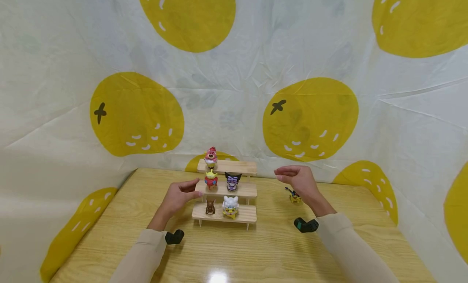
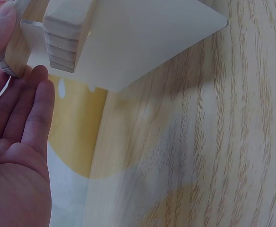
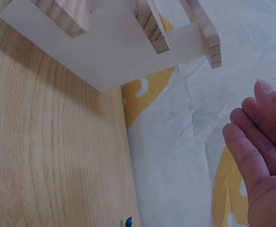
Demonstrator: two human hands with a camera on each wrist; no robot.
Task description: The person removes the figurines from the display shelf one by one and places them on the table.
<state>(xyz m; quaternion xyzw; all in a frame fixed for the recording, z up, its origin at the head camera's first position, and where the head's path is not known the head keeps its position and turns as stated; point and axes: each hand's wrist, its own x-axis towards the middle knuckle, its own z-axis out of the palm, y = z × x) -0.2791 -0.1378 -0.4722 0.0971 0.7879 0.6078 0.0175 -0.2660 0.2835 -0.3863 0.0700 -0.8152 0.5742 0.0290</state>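
Note:
A three-tier wooden display stand stands on the table. My left hand is at its left end; in the left wrist view, thumb and fingers grip the end of a shelf board. On the top tier sits a pink bear figurine. The middle tier bears a green-headed figurine in red and a black-and-purple figurine. Below them are a brown figurine and a white-hooded yellow figurine. My right hand, fingers extended and holding nothing, hovers right of the stand, apart from it.
A small yellow figurine with a dark blue part is on the table, beside my right wrist and partly hidden by it. Pale cloth with big yellow fruit prints hangs behind the table and along its sides.

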